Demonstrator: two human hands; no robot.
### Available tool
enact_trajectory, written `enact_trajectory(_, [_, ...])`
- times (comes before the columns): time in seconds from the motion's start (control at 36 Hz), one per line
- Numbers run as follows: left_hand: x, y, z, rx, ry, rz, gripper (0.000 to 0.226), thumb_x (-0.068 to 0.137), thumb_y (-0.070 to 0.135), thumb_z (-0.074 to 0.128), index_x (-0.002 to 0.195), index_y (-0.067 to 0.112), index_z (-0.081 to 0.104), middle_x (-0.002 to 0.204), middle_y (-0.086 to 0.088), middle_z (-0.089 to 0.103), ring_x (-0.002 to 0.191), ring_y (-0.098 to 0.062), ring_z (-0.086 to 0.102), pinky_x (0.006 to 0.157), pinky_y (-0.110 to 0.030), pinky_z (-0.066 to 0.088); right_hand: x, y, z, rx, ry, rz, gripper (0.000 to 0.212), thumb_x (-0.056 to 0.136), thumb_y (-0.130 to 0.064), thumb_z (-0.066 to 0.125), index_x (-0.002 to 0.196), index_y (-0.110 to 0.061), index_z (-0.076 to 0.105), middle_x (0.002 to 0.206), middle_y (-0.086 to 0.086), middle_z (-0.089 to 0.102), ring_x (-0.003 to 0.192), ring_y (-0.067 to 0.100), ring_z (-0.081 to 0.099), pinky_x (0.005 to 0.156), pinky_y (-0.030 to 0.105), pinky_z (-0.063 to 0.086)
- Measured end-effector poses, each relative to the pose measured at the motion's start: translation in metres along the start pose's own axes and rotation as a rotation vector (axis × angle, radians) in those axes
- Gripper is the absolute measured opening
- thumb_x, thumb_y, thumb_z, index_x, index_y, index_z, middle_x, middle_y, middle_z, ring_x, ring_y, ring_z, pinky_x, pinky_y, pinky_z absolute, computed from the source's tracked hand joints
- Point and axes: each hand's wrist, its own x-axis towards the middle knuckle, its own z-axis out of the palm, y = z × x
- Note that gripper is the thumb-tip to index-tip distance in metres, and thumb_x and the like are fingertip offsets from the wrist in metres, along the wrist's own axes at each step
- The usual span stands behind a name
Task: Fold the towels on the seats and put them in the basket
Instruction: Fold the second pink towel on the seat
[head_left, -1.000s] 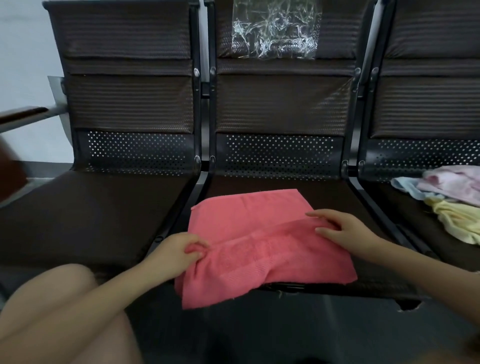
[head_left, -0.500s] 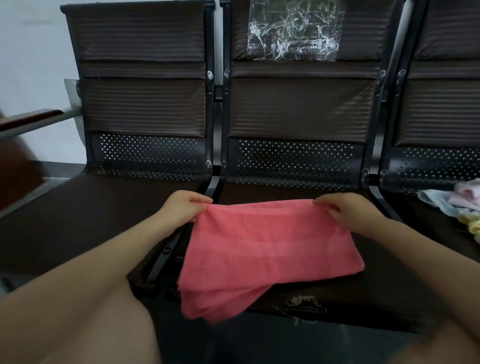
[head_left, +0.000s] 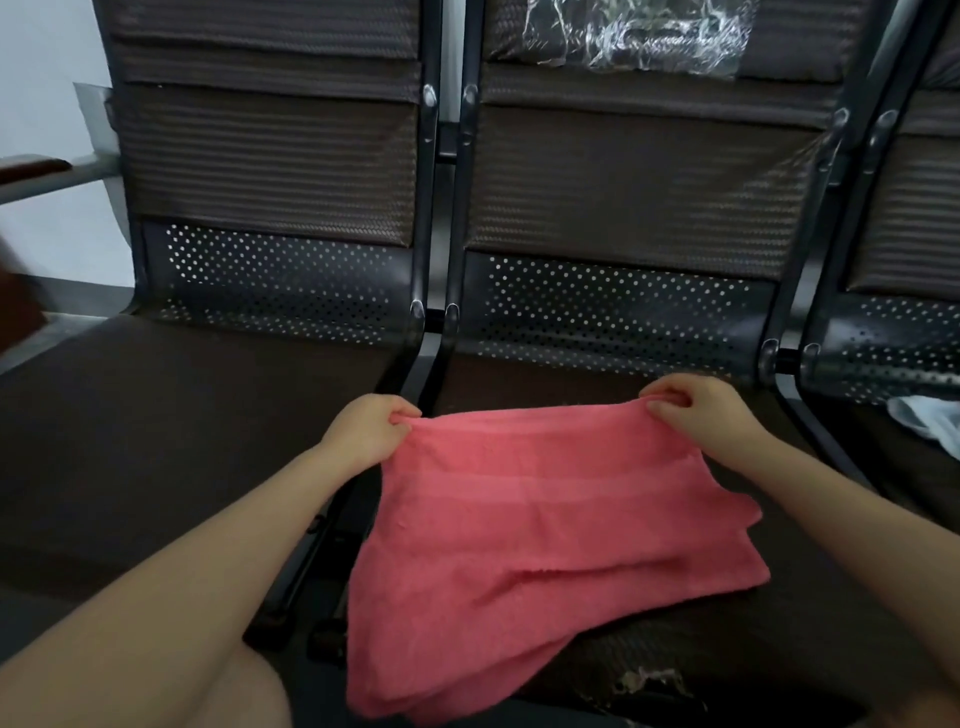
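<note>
A coral-pink towel lies doubled over on the middle seat, its near edge hanging past the seat's front. My left hand pinches the towel's far left corner. At the far right corner my right hand grips the folded edge with curled fingers. Both corners are held a little above the seat. No basket is in view.
The left seat is bare dark brown. A pale blue towel shows at the right edge on the right seat. Crumpled clear plastic sits on the middle backrest. My knee fills the lower left.
Both hands carried the towel's near edge over to the far edge, folding it in half. They now hold the far corners, and the view has shifted right and closer.
</note>
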Motion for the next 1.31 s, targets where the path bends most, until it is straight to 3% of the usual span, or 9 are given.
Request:
enact_trajectory(0.14, [-0.001, -0.008, 0.008, 0.141, -0.125, 0.008, 0.033, 0.1, 0.018, 0.042, 0.127, 0.019, 0.06, 0.123, -0.002, 0.062, 0.109, -0.017, 0.059, 0.091, -0.029, 0.047, -0.006, 0.011, 0.015, -0.07, -0.19, 0.018, 0.018, 0.087, -0.015, 0.067, 0.102, -0.025, 0.07, 0.096, -0.008, 0.066, 0.078, 0.002, 0.058, 0.072, 0.02, 0.042])
enact_trajectory(0.25, [0.0, -0.01, 0.009, 0.155, -0.153, 0.013, 0.036, 0.101, 0.019, 0.04, 0.135, 0.02, 0.052, 0.13, -0.002, 0.059, 0.114, -0.017, 0.057, 0.088, -0.025, 0.044, -0.007, 0.014, 0.02, -0.04, -0.19, 0.045, 0.019, 0.089, -0.01, 0.065, 0.102, -0.023, 0.068, 0.083, -0.002, 0.069, 0.066, 0.016, 0.065, 0.058, 0.013, 0.045])
enact_trajectory(0.36, [0.002, -0.01, 0.011, 0.214, -0.139, -0.028, 0.042, 0.1, 0.028, 0.041, 0.142, 0.022, 0.044, 0.136, -0.01, 0.046, 0.114, -0.023, 0.055, 0.091, -0.028, 0.043, -0.005, 0.012, 0.02, -0.039, -0.116, 0.1, 0.024, 0.089, -0.01, 0.064, 0.11, -0.02, 0.069, 0.107, 0.002, 0.066, 0.091, 0.014, 0.058, 0.08, 0.025, 0.04])
enact_trajectory(0.5, [0.005, -0.005, 0.013, 0.211, -0.19, -0.009, 0.047, 0.102, 0.034, 0.038, 0.147, 0.023, 0.035, 0.143, -0.011, 0.04, 0.121, -0.024, 0.051, 0.095, -0.03, 0.041, -0.008, -0.004, 0.012, 0.134, -0.02, 0.136, 0.02, 0.088, -0.009, 0.064, 0.103, -0.02, 0.071, 0.103, -0.001, 0.068, 0.096, 0.015, 0.061, 0.088, 0.031, 0.047])
enact_trajectory(0.69, [0.002, -0.004, 0.007, 0.245, -0.234, 0.009, 0.047, 0.101, 0.025, 0.04, 0.147, 0.02, 0.035, 0.14, -0.007, 0.05, 0.122, -0.023, 0.052, 0.096, -0.031, 0.043, 0.024, -0.028, -0.009, -0.015, -0.028, 0.106, 0.014, 0.09, -0.009, 0.062, 0.098, -0.017, 0.07, 0.092, 0.001, 0.064, 0.084, 0.017, 0.058, 0.076, 0.029, 0.045])
enact_trajectory(0.92, [0.003, -0.001, 0.005, 0.146, -0.133, 0.042, 0.033, 0.096, 0.014, 0.045, 0.123, 0.024, 0.062, 0.113, 0.003, 0.062, 0.1, -0.015, 0.058, 0.086, -0.031, 0.05, 0.045, 0.006, 0.025, -0.086, 0.08, 0.209, 0.014, 0.087, -0.015, 0.064, 0.097, -0.014, 0.073, 0.099, 0.005, 0.07, 0.087, 0.019, 0.058, 0.079, 0.028, 0.043])
enact_trajectory(1.0, [0.006, -0.004, 0.006, 0.139, -0.115, 0.037, 0.034, 0.097, 0.018, 0.046, 0.127, 0.026, 0.059, 0.11, 0.005, 0.053, 0.098, -0.013, 0.055, 0.085, -0.027, 0.047, 0.042, 0.017, 0.048, -0.114, 0.051, 0.293, 0.029, 0.087, -0.021, 0.065, 0.115, -0.018, 0.068, 0.121, 0.012, 0.062, 0.111, 0.028, 0.055, 0.095, 0.036, 0.044])
enact_trajectory(1.08, [0.009, -0.01, 0.008, 0.14, -0.125, 0.007, 0.04, 0.096, 0.024, 0.05, 0.136, 0.027, 0.051, 0.129, -0.005, 0.047, 0.109, -0.018, 0.056, 0.094, -0.03, 0.047, 0.036, 0.022, 0.062, -0.189, 0.031, 0.329, 0.047, 0.09, -0.028, 0.062, 0.135, -0.017, 0.054, 0.138, 0.018, 0.046, 0.129, 0.036, 0.037, 0.106, 0.043, 0.035])
enact_trajectory(1.31, [0.008, -0.013, 0.012, 0.059, -0.183, -0.02, 0.046, 0.096, 0.02, 0.049, 0.141, 0.02, 0.046, 0.136, -0.006, 0.054, 0.118, -0.019, 0.054, 0.089, -0.023, 0.042, 0.035, 0.02, 0.052, -0.127, -0.07, 0.245, 0.034, 0.09, -0.015, 0.059, 0.124, -0.016, 0.062, 0.122, 0.008, 0.062, 0.11, 0.026, 0.057, 0.092, 0.032, 0.043])
